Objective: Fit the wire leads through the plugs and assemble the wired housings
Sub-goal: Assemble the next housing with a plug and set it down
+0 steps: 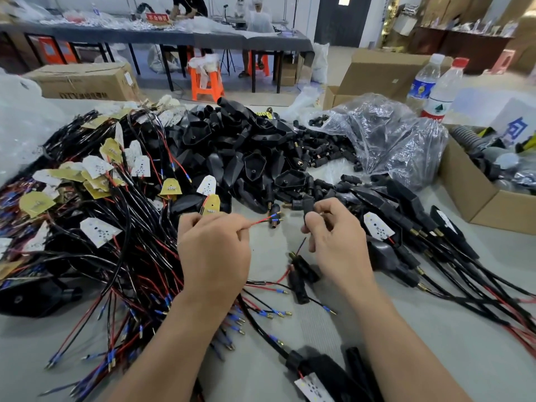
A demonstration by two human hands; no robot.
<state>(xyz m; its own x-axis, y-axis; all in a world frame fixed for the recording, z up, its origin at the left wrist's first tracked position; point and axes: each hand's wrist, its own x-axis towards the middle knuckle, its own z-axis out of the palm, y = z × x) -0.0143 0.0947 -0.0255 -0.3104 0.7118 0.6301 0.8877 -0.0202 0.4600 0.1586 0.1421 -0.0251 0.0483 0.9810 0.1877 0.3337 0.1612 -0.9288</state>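
My left hand (214,245) pinches a pair of thin wire leads (262,221), red and black with blue ferrules, whose tips point right. My right hand (333,230) grips a small black plug (304,205) with a brass end, held just right of the lead tips with a small gap between them. A big tangle of wired LED boards (95,198) lies to the left. Empty black housings (237,146) are heaped behind the hands. Loose black plugs (319,146) lie beyond them.
Assembled wired housings (406,242) fan out on the right, and one (319,375) lies near the front edge. A clear bag of parts (385,132), two bottles (435,85) and an open cardboard box (475,195) stand at the right. People sit at a far table (174,34).
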